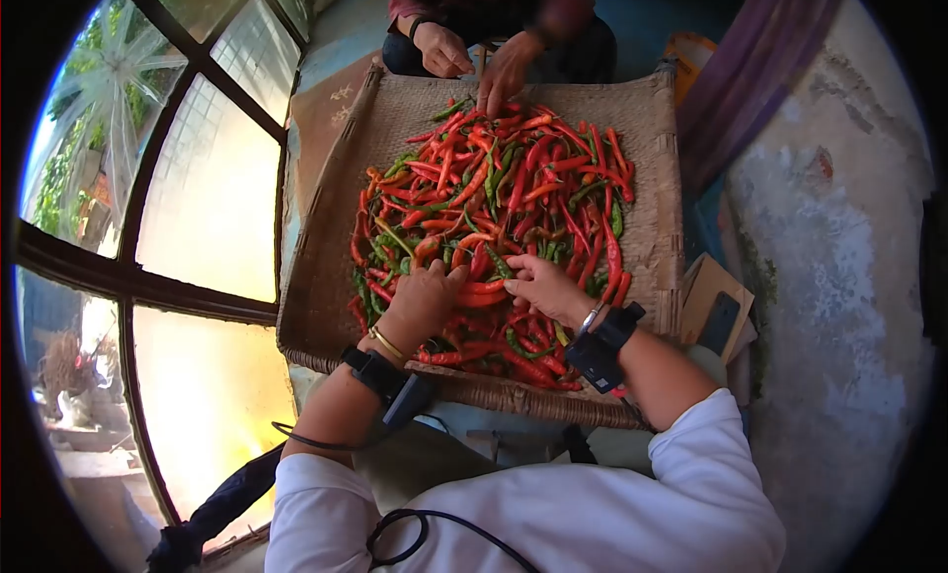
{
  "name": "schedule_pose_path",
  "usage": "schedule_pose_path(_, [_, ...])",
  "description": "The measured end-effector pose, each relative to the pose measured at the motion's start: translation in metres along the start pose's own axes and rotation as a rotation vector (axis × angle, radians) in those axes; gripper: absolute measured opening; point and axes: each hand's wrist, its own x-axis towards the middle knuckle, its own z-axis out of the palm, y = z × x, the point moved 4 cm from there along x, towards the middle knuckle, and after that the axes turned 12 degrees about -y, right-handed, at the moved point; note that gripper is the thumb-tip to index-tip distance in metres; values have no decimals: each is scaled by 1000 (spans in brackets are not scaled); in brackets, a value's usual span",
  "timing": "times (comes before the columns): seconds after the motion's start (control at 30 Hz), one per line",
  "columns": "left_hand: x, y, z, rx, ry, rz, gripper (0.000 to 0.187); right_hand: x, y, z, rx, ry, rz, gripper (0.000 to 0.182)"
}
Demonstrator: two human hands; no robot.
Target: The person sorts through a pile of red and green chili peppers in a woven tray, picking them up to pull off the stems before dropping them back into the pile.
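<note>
A heap of red chili peppers [533, 173], mixed with green ones, lies in a shallow woven basket [647, 218]. My left hand [425, 302] is at the near part of the heap, fingers curled down against the peppers. Just across from it, my right hand [546, 292] has thumb and fingers pinched together. A red chili pepper [481, 299] spans the small gap between my hands, its ends at the fingers of both. A green chili pepper [499, 262] rests by the right fingertips. My fingers partly cover the peppers beneath them.
At the basket's far edge, another person's hands [504, 72] reach over the chilies. A paned window [207, 178] stands on the left. To the right are a cardboard box [706, 287] with a dark phone [719, 321], a purple cloth [741, 70] and a worn wall.
</note>
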Motion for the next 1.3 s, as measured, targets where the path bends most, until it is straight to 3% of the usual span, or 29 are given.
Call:
schedule_pose_path(0.1, [-12, 9, 5, -79, -100, 102, 66, 4, 9, 3, -33, -92, 60, 52])
schedule_pose_path(0.33, [-7, 12, -20, -202, -277, 222, 53, 4, 15, 9, -104, -169, 174, 25])
schedule_pose_path(0.5, [4, 17, -18, -322, -9, 185, 43, 2, 12, 13, -5, -215, 158, 16])
schedule_pose_path(0.63, [5, 19, -29, -536, 174, 149, 44, -4, -2, 11, 302, -174, 70, 12])
schedule_pose_path(0.7, [2, 27, -39, -379, 384, 383, 50, -8, -10, 11, 377, -166, 56, 12])
schedule_pose_path(0.83, [0, 33, -40, -262, 541, 458, 46, -11, -13, 10, 409, -254, 15, 15])
schedule_pose_path(0.87, [0, 30, -39, -267, 542, 455, 46, -12, -12, 10, 403, -282, 25, 16])
schedule_pose_path(0.93, [4, 22, -30, -318, 355, 395, 27, -15, -23, 11, 302, -214, -15, 17])
schedule_pose_path(1.0, [5, 21, -25, -416, 393, 355, 23, -15, -29, 10, 195, -152, -49, 19])
schedule_pose_path(1.07, [6, 18, -23, -514, 433, 315, 21, -16, -41, 10, -198, -39, -292, 26])
schedule_pose_path(1.2, [10, 19, -22, -657, 315, 332, 22, -20, -43, 18, -192, -33, -444, 27])
schedule_pose_path(1.3, [7, 25, -24, -687, 277, 344, 21, -20, -45, 3, -168, 53, -277, 16])
